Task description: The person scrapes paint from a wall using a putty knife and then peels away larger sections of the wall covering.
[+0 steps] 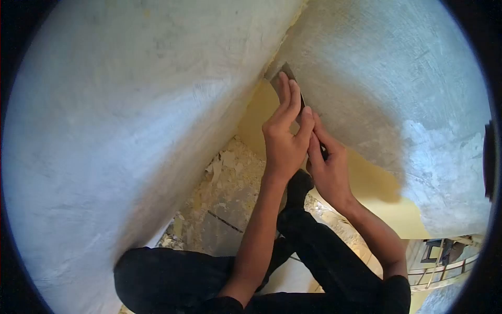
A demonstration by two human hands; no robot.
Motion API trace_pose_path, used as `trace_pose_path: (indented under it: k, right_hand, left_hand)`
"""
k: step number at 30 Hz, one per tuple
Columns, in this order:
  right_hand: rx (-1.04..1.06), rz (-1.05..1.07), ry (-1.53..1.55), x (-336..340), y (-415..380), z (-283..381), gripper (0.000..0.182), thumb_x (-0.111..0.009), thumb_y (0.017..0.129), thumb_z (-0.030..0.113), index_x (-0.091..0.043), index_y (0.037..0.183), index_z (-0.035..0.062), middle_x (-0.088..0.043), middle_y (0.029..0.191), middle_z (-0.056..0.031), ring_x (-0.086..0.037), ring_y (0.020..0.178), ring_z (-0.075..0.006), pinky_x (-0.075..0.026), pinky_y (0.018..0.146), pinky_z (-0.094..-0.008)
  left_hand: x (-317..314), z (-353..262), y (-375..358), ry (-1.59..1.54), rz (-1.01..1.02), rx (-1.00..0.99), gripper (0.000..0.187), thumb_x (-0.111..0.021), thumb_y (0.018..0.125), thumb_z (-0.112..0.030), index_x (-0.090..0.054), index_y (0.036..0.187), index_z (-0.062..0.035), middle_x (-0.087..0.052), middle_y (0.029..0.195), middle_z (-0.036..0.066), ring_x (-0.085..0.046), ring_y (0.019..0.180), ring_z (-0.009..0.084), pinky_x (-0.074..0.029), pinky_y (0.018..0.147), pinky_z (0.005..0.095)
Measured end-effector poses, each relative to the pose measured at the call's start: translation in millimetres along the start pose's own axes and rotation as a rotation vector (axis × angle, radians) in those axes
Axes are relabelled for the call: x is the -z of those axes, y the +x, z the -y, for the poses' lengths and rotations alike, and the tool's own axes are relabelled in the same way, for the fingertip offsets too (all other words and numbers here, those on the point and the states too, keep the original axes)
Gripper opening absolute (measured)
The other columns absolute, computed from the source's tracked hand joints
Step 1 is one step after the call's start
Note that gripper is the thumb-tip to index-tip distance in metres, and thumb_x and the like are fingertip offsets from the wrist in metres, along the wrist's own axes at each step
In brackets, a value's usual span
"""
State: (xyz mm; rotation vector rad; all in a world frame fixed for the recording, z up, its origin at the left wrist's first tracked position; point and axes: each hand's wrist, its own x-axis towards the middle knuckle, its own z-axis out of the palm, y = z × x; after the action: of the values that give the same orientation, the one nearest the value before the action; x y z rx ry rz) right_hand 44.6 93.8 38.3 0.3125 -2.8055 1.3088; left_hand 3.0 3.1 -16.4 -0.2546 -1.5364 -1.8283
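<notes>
A scraper (286, 68) with a broad metal blade lies against the right-hand wall (361, 89), its edge near the corner. My right hand (332, 170) is closed round its dark handle, which shows only in small part. My left hand (285, 138) grips the tool farther up. Two of its fingers press along the blade, and its thumb lies near the right fingertips. Below the blade a yellow painted area (259, 118) meets the grey bared surface.
The left wall (130, 115) is grey and scraped. Paint flakes and debris (222, 162) cover the floor in the corner. My legs in black trousers (172, 269) are bent beneath my arms. A pale curved railing (444, 272) stands at the lower right.
</notes>
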Motion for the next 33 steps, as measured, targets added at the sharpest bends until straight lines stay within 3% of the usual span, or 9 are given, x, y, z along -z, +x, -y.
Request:
trace_pose_path:
  k: [8, 10, 13, 15, 22, 24, 33]
  right_hand:
    - [-0.023, 0.0, 0.102, 6.5, -2.2, -0.9, 0.04, -0.049, 0.099, 0.009, -0.045, 0.136, -0.0063, -0.053, 0.134, -0.0249, -0.052, 0.125, -0.0279, -0.042, 0.101, -0.034]
    - [-0.019, 0.023, 0.127, 4.2, -1.1, 3.0, 0.04, -0.049, 0.099, 0.009, -0.046, 0.136, -0.0061, -0.053, 0.134, -0.025, -0.052, 0.125, -0.0285, -0.042, 0.102, -0.0342]
    - [0.023, 0.002, 0.102, 0.3, 2.0, -5.0, 0.04, -0.049, 0.099, 0.01, -0.046, 0.136, -0.0055, -0.053, 0.134, -0.0247, -0.053, 0.125, -0.0284, -0.042, 0.102, -0.0342]
    - [0.096, -0.017, 0.085, 1.4, 2.8, -8.8, 0.041, -0.05, 0.098, 0.01, -0.046, 0.136, -0.0052, -0.053, 0.133, -0.0247, -0.053, 0.125, -0.0292, -0.042, 0.102, -0.0338]
    - [-0.02, -0.035, 0.112, -0.4, 2.8, -5.1, 0.04, -0.05, 0.098, 0.009, -0.047, 0.135, -0.0051, -0.054, 0.131, -0.0256, -0.056, 0.121, -0.0319, -0.044, 0.099, -0.0343]
    - [0.097, -0.034, 0.061, -2.8, -1.6, -0.5, 0.04, -0.051, 0.097, 0.01, -0.048, 0.134, -0.0052, -0.055, 0.129, -0.0266, -0.056, 0.121, -0.033, -0.044, 0.099, -0.0349]
    - [0.12, -0.037, 0.129, 0.2, -1.4, -10.2, 0.038, -0.051, 0.096, 0.008, -0.051, 0.131, -0.005, -0.056, 0.128, -0.0257, -0.055, 0.122, -0.0323, -0.044, 0.099, -0.0354]
  left_hand:
    - [-1.8, 2.1, -0.5, 0.033, -0.012, -0.003, 0.047, -0.056, 0.091, -0.005, -0.047, 0.136, 0.0055, -0.036, 0.147, 0.025, -0.031, 0.139, 0.0368, -0.036, 0.109, 0.0412]
    - [6.7, -6.4, 5.4, -0.026, 0.032, 0.083, 0.048, -0.056, 0.092, -0.002, -0.044, 0.138, 0.004, -0.034, 0.148, 0.025, -0.032, 0.139, 0.0312, -0.031, 0.111, 0.0377]
    - [2.0, -1.5, 4.5, 0.038, 0.005, 0.043, 0.047, -0.057, 0.091, -0.005, -0.047, 0.136, 0.0047, -0.036, 0.147, 0.025, -0.031, 0.139, 0.036, -0.035, 0.109, 0.041]
    - [-0.5, 1.1, 2.5, 0.01, -0.006, 0.046, 0.047, -0.057, 0.091, -0.004, -0.047, 0.136, 0.0048, -0.036, 0.147, 0.025, -0.032, 0.139, 0.0359, -0.035, 0.109, 0.0408]
    - [-0.8, 1.7, 5.0, 0.046, -0.005, 0.015, 0.047, -0.057, 0.09, -0.003, -0.047, 0.135, 0.0067, -0.035, 0.147, 0.027, -0.032, 0.139, 0.0353, -0.033, 0.11, 0.0405]
    - [4.8, 0.4, -0.1, -0.003, 0.001, 0.035, 0.047, -0.057, 0.09, -0.002, -0.047, 0.135, 0.0061, -0.036, 0.147, 0.026, -0.032, 0.139, 0.0349, -0.034, 0.11, 0.04]
    - [-1.7, 5.9, 2.1, -0.008, -0.025, 0.04, 0.048, -0.057, 0.089, 0.0, -0.048, 0.135, 0.005, -0.038, 0.146, 0.025, -0.035, 0.138, 0.0338, -0.036, 0.108, 0.038]
